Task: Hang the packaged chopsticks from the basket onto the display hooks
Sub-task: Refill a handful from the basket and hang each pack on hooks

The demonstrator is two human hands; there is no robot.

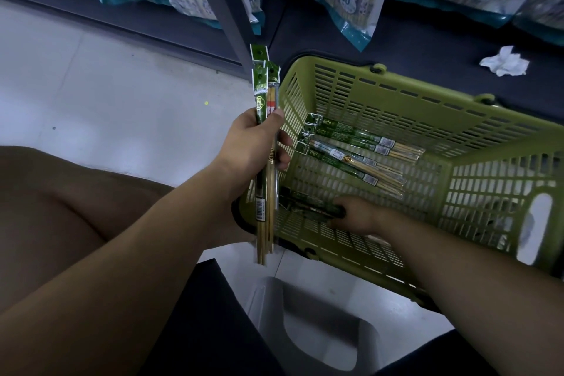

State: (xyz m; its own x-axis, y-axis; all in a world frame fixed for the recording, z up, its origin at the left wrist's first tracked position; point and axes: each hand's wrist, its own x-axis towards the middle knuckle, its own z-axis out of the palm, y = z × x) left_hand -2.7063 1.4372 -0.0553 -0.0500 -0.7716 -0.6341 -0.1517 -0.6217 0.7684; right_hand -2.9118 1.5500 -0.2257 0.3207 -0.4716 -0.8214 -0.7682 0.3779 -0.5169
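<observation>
R hand (357,217) on pack (305,207) in basket (366,94); L hand (256,146) grips bundle (265,91).
R fingers curl round pack, which lies left-right on near basket floor, sticking out left of hand; spare packs (351,149) farther in. Bundle upright, hang-tabs up.

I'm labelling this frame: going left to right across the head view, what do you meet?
Left hand gripping a bundle of green packaged chopsticks → right hand gripping a dark green pack inside the olive plastic basket → crumpled white paper.

Dim, bluish light; wide-angle bending at edges.
</observation>
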